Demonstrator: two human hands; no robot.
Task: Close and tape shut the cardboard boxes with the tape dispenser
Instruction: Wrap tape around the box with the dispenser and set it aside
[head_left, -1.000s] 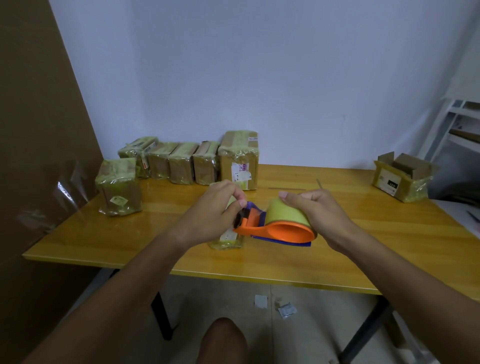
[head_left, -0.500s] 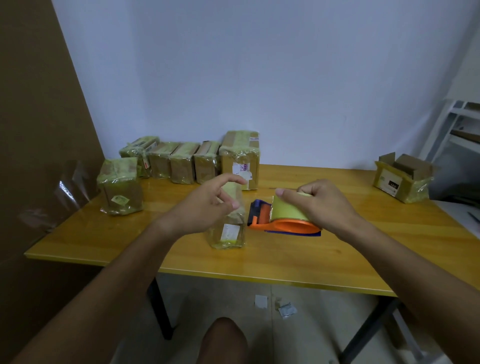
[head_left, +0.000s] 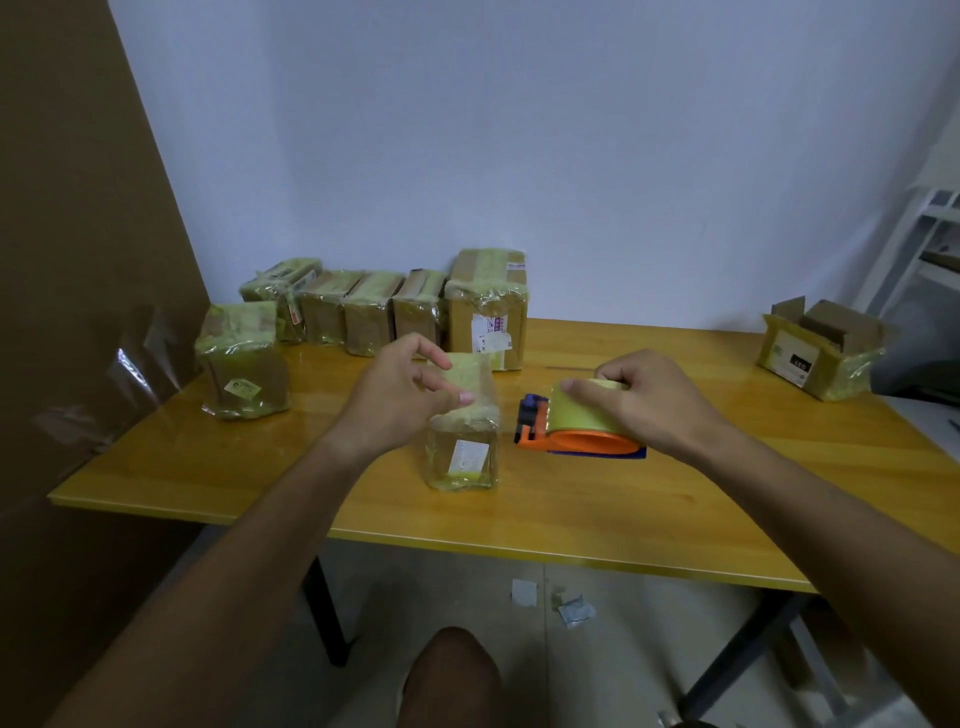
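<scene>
Small taped box (head_left: 462, 431) stands near table (head_left: 571, 514) front edge; white label on its front, print unreadable. Left hand (head_left: 402, 397) loosely curled against its top, holding nothing I can make out. Right hand (head_left: 644, 397) grips tape roll of orange dispenser (head_left: 576, 434), just right of box. Taped boxes (head_left: 384, 306) line the wall; labels illegible. Open box (head_left: 823, 348) far right.
</scene>
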